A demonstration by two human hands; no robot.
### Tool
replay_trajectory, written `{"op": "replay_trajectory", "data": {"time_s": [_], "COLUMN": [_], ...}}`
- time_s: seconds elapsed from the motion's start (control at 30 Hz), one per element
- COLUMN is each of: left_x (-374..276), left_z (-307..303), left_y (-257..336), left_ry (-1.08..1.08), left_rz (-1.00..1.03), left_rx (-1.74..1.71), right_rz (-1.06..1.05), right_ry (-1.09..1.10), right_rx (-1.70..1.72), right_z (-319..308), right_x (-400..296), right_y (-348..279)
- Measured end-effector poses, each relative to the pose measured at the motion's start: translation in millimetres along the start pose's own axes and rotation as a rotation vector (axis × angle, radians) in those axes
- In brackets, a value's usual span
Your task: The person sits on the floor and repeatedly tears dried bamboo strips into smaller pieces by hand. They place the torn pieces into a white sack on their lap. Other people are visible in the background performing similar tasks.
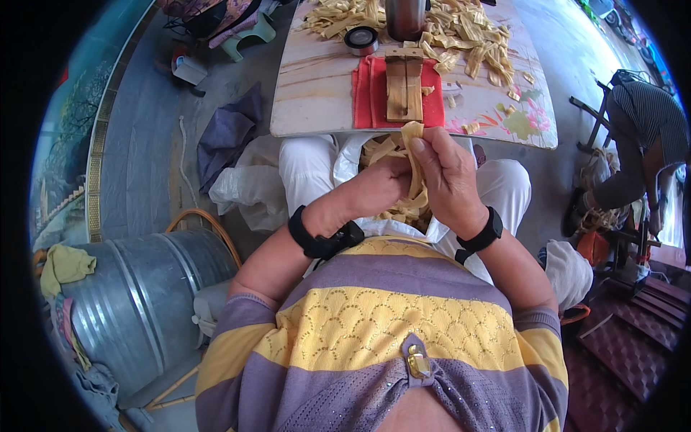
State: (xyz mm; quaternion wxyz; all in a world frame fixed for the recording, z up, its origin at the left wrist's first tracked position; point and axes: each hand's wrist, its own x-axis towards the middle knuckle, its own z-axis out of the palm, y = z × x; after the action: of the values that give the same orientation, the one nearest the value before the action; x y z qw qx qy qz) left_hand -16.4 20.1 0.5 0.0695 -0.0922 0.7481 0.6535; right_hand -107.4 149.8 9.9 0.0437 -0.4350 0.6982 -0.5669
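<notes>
My right hand [447,170] pinches the upper part of a pale yellow, dried-looking strip [414,156] between thumb and fingers. Curled against the strip's left side is my left hand [380,186], gripping it lower down; its fingertips are partly hidden. Below both hands, between the knees, a white woven plastic sack [350,156] stands open with many similar strips [378,148] inside. Just beyond the hands, on the table's near edge, a small wooden block [404,100] with a lengthwise dark line lies on a folded red cloth [368,94].
The table [313,92] carries heaps of loose strips [469,32], a dark metal flask [405,19] and a round lid [361,40]. A metal drum [140,302] lies left of me. On the right, another person [648,119] bends over. A dark cloth [229,129] lies on the floor.
</notes>
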Motion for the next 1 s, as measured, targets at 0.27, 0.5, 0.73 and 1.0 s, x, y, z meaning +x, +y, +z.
{"op": "replay_trajectory", "data": {"time_s": [0.27,0.5,0.73,1.0], "left_x": [0.3,0.0,-5.0,3.7], "left_z": [-9.7,-16.8,-20.6,-6.0], "left_y": [9.5,5.1,8.3,-2.2], "left_ry": [0.609,0.357,0.086,0.439], "left_rz": [0.672,0.434,0.256,0.407], "left_rx": [0.578,0.245,-0.240,-0.047], "right_rz": [0.662,0.018,0.492,0.591], "right_ry": [-0.119,-0.171,-0.220,-0.210], "right_rx": [0.894,-0.013,0.636,0.649], "right_z": [0.6,-7.2,-25.4,-13.3], "right_x": [6.0,-3.3,6.2,-0.7], "right_y": [-7.1,-15.2,-10.5,-5.6]}}
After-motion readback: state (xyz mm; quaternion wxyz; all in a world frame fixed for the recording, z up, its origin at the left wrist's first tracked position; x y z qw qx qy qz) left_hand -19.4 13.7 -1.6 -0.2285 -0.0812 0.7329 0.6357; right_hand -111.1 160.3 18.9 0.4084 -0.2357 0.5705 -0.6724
